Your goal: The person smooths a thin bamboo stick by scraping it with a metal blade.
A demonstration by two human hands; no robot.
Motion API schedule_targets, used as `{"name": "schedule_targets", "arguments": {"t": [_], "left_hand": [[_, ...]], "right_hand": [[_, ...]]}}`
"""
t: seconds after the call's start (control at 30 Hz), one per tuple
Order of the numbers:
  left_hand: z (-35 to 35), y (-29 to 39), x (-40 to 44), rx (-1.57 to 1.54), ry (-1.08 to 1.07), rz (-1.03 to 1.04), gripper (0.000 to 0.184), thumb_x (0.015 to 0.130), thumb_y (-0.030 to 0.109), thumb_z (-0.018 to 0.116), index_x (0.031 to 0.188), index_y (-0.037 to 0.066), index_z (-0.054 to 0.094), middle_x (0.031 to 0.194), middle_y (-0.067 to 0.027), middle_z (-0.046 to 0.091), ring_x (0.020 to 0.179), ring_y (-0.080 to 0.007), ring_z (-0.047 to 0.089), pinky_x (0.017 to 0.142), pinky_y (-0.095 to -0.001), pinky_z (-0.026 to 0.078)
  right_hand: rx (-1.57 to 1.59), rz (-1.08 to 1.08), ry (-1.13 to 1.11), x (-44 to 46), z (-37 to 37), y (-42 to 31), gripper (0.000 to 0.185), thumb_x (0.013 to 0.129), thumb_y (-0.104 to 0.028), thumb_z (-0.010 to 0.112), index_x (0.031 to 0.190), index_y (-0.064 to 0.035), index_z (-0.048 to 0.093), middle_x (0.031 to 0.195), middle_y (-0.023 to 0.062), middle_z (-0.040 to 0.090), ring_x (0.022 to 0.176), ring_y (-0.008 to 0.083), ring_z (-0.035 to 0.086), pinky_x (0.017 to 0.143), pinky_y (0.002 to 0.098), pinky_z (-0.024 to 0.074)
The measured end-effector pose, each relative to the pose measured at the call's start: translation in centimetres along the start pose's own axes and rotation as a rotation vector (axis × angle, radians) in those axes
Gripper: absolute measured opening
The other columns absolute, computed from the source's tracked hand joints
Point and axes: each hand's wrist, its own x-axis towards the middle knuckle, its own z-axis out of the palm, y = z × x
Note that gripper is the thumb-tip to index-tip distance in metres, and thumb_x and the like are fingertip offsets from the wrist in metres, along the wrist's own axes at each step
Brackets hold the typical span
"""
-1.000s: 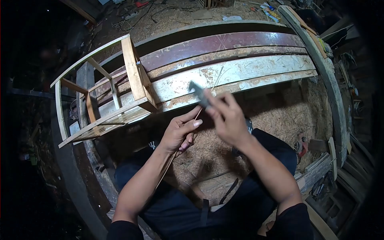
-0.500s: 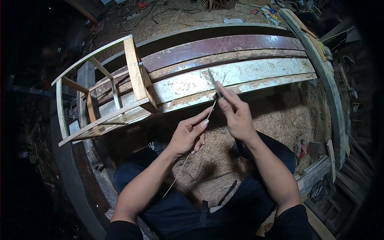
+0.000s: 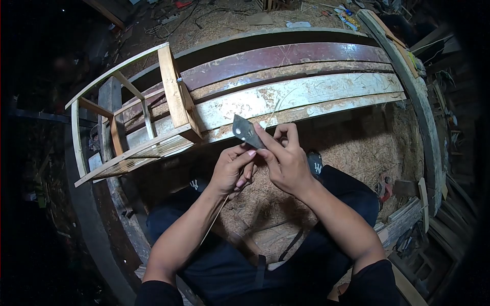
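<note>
A thin pale strip (image 3: 216, 217) runs through my left hand (image 3: 232, 171), whose fingers are pinched round it; its lower end hangs beside my left forearm. My right hand (image 3: 287, 160) grips a flat dark metal blade (image 3: 246, 131) with a light round spot on it, between thumb and fingers. The blade lies tilted just above my left fingertips, and both hands are close together. Past the blade a thin strip end curves up over the white plank (image 3: 316, 94). Where blade and strip meet is hidden by my fingers.
A slatted wooden frame (image 3: 173, 89) stands on the left end of the plank bench. Behind the white plank lies a dark red plank (image 3: 286, 55). A thick beam (image 3: 416, 97) crosses at the right. Shavings (image 3: 357, 148) cover the ground beneath; a red object (image 3: 386, 189) lies at the right.
My right hand has come down and left, bringing the blade close to my left fingers with its flat face now showing. My left hand has moved slightly left and down with the strip.
</note>
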Motion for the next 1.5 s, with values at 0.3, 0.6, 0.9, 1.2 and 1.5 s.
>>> {"name": "schedule_targets", "arguments": {"t": [0.3, 0.6, 0.9, 1.2, 1.5], "left_hand": [[-0.6, -0.4, -0.8, -0.029, -0.084, -0.027, 0.031, 0.101, 0.013, 0.053, 0.125, -0.005, 0.06, 0.05, -0.0019, 0.05, 0.033, -0.006, 0.037, 0.039, -0.0209, 0.037], [-0.2, 0.3, -0.7, -0.051, -0.109, -0.021, 0.028, 0.103, 0.015, 0.052, 0.121, -0.005, 0.061, 0.052, -0.0018, 0.052, 0.035, -0.005, 0.038, 0.036, -0.0204, 0.034], [0.2, 0.6, -0.6, -0.058, -0.094, -0.036, 0.022, 0.103, 0.015, 0.05, 0.108, -0.003, 0.062, 0.051, -0.0003, 0.049, 0.032, -0.0072, 0.036, 0.04, -0.0203, 0.035], [-0.1, -0.1, -0.3, -0.027, -0.04, -0.018, 0.041, 0.102, 0.015, 0.051, 0.139, -0.004, 0.051, 0.049, -0.0018, 0.047, 0.031, -0.0061, 0.034, 0.033, -0.0206, 0.03], [-0.7, -0.6, 0.6, 0.138, -0.031, -0.069, 0.042, 0.104, 0.022, 0.054, 0.143, 0.004, 0.052, 0.055, 0.0, 0.052, 0.037, -0.0042, 0.04, 0.038, -0.0195, 0.033]], "right_hand": [[-0.117, -0.024, 0.182, 1.1, -0.4, 1.3, 0.052, 0.091, -0.015, 0.066, 0.141, -0.0165, 0.056, 0.092, 0.0134, 0.05, 0.063, 0.0282, 0.062, 0.052, 0.0403, 0.0538], [-0.065, -0.022, 0.184, 1.3, -0.5, 1.4, 0.049, 0.093, -0.015, 0.064, 0.141, -0.0168, 0.057, 0.093, 0.0148, 0.051, 0.063, 0.031, 0.062, 0.053, 0.0411, 0.0544], [-0.065, 0.028, 0.136, 1.1, -0.8, 1.1, 0.048, 0.092, -0.017, 0.065, 0.139, -0.0175, 0.058, 0.093, 0.0139, 0.05, 0.064, 0.0288, 0.061, 0.056, 0.0417, 0.0522], [-0.09, 0.056, 0.135, 1.2, -0.6, 1.6, 0.046, 0.094, -0.018, 0.063, 0.14, -0.0166, 0.057, 0.096, 0.0151, 0.051, 0.064, 0.0326, 0.065, 0.055, 0.0413, 0.0555], [0.204, 0.176, 0.135, 2.0, 0.4, 4.6, 0.044, 0.099, -0.024, 0.063, 0.142, -0.0137, 0.056, 0.098, 0.0137, 0.066, 0.067, 0.0149, 0.06, 0.069, 0.023, 0.0493]]}}
